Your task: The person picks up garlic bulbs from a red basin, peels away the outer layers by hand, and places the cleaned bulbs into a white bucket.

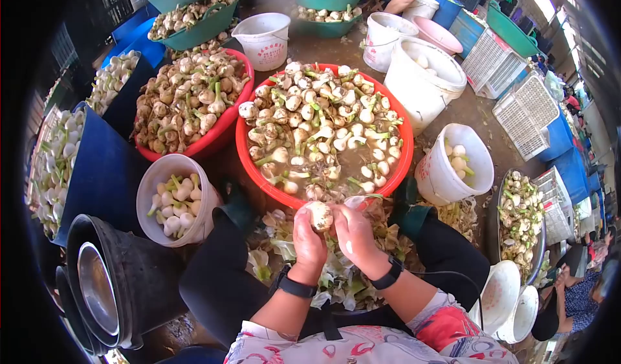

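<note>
In front of the red tub, my left hand [308, 242] is closed around a garlic bulb [319, 216] with dirt-streaked whitish skin. My right hand [357, 238] meets the bulb from the right, its fingers bent and pressed together. A pale strip of garlic skin [354, 201] with a green end sticks up at those fingers, which seem to pinch it. The red tub [409, 137] holds muddy water and many garlic bulbs with cut green stalks. Beneath my hands lies a pile of peeled-off skins [343, 276].
A white bucket of peeled bulbs [143, 192] stands at left, another bucket [482, 163] at right. A second red basin [242, 99] is heaped with unpeeled garlic. Black buckets [152, 280], a blue bin [97, 176] and white crates [527, 115] surround me. A co-worker [579, 302] sits far right.
</note>
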### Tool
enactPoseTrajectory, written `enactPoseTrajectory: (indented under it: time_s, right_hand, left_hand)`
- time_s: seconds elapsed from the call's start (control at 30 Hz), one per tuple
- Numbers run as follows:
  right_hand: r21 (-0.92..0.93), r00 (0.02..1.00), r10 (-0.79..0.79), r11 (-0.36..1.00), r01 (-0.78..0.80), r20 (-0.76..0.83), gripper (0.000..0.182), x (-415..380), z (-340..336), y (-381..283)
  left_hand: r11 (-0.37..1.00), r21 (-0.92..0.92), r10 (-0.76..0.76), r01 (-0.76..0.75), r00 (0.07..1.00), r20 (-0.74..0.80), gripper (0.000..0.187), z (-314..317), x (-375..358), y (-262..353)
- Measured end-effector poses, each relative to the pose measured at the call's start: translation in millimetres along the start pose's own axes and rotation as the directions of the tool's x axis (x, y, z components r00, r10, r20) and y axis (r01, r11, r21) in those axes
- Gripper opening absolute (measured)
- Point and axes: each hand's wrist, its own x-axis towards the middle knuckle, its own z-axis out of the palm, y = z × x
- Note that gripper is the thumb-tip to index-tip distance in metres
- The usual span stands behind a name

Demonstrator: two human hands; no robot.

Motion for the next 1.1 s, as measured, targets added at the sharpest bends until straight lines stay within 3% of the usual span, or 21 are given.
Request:
enactPoseTrajectory:
  time_s: [0.07, 0.1, 0.13, 0.17, 0.23, 0.3, 0.37, 0.53, 0.6, 0.63, 0.7, 0.73, 0.77, 0.83, 0.87, 0.9, 0.93, 0.97, 1.0, 1.03, 1.1]
  right_hand:
    - [0.139, 0.992, 0.087, 0.985, -0.099, 0.088, 0.022, -5, -12, -4]
    - [0.257, 0.967, 0.164, 0.943, -0.211, 0.195, 0.021, -6, -20, -7]
    - [0.143, 0.923, 0.224, 0.949, -0.279, 0.313, 0.021, -5, -33, -11]
    - [0.145, 0.923, 0.232, 0.947, -0.286, 0.306, 0.021, -5, -38, -12]
    - [0.027, 0.933, 0.06, 0.997, -0.074, 0.353, 0.025, -7, -45, -11]
    - [-0.003, 0.926, 0.066, 0.998, -0.069, 0.372, 0.026, -5, -55, -15]
    - [-0.097, 0.843, -0.053, 0.988, 0.124, 0.535, 0.025, -3, -63, -8]
    - [-0.152, 0.896, -0.062, 0.978, 0.142, 0.44, 0.024, -12, -48, 12]
    - [-0.014, 0.947, -0.184, 0.981, 0.194, 0.262, 0.023, -11, -43, 15]
    - [0.001, 0.95, -0.184, 0.982, 0.19, 0.253, 0.023, -8, -40, 19]
    - [-0.221, 0.921, -0.059, 0.963, 0.153, 0.384, 0.019, -4, -38, 44]
    - [-0.34, 0.818, -0.191, 0.841, 0.421, 0.542, 0.017, -14, -21, 98]
    - [-0.334, 0.827, -0.201, 0.845, 0.417, 0.525, 0.017, -12, -24, 94]
    - [-0.702, 0.804, 0.354, 0.704, 0.106, 0.477, 0.02, -9, -40, 66]
    - [-0.566, 0.897, 0.222, 0.823, 0.037, 0.382, 0.023, -6, -45, 49]
    - [-0.561, 0.893, 0.232, 0.828, 0.026, 0.384, 0.023, -3, -48, 36]
    - [-0.231, 0.821, 0.272, 0.957, -0.176, 0.502, 0.024, 4, -52, 25]
    - [0.112, 0.747, 0.247, 0.912, -0.394, 0.617, 0.025, 7, -53, 20]
    - [0.207, 0.697, 0.12, 0.907, -0.367, 0.707, 0.028, 6, -54, 19]
    - [0.209, 0.703, 0.121, 0.907, -0.365, 0.701, 0.028, 6, -55, 20]
    - [0.153, 0.666, -0.059, 0.985, -0.083, 0.744, 0.029, 6, -56, 21]
  left_hand:
    - [1.0, 0.022, 0.01, -0.012, 0.997, 0.08, 0.031, -4, -3, 15]
    - [0.967, 0.225, 0.091, -0.117, 0.988, 0.124, 0.03, 1, -9, 24]
    - [0.885, 0.41, 0.156, -0.22, 0.971, 0.183, 0.029, 3, -12, 29]
    - [0.885, 0.413, 0.147, -0.214, 0.971, 0.189, 0.029, 1, -12, 31]
    - [0.786, 0.545, 0.069, -0.292, 0.917, 0.392, 0.028, -3, -13, 34]
    - [0.733, 0.598, 0.073, -0.324, 0.911, 0.405, 0.028, 0, -14, 36]
    - [0.656, 0.715, -0.107, -0.242, 0.907, 0.406, 0.028, 0, -15, 41]
    - [0.621, 0.772, -0.227, -0.136, 0.911, 0.344, 0.031, -1, -10, 36]
    - [0.878, 0.479, -0.169, -0.024, 0.919, 0.357, 0.036, 1, -5, 38]
    - [0.912, 0.407, -0.221, 0.053, 0.899, 0.377, 0.038, -1, 0, 41]
    - [0.951, -0.039, -0.286, 0.307, 0.919, 0.271, 0.039, 2, 4, 44]
    - [0.961, -0.014, -0.248, 0.276, 0.883, 0.398, 0.041, -7, 12, 44]
    - [0.963, 0.006, -0.25, 0.271, 0.879, 0.407, 0.041, -7, 14, 48]
    - [0.883, -0.216, -0.307, 0.416, 0.861, 0.405, 0.042, -7, 13, 50]
    - [0.876, -0.236, -0.292, 0.421, 0.852, 0.434, 0.041, -10, 14, 49]
    - [0.842, -0.275, -0.311, 0.464, 0.834, 0.456, 0.041, -13, 16, 45]
    - [0.836, -0.27, -0.332, 0.478, 0.832, 0.445, 0.041, -14, 16, 43]
    - [0.829, -0.264, -0.353, 0.493, 0.827, 0.437, 0.04, -14, 15, 42]
    - [0.827, -0.256, -0.359, 0.5, 0.821, 0.444, 0.04, -15, 14, 39]
    - [0.833, -0.232, -0.372, 0.502, 0.819, 0.437, 0.04, -17, 14, 37]
    - [0.84, -0.208, -0.38, 0.502, 0.816, 0.436, 0.039, -14, 11, 36]
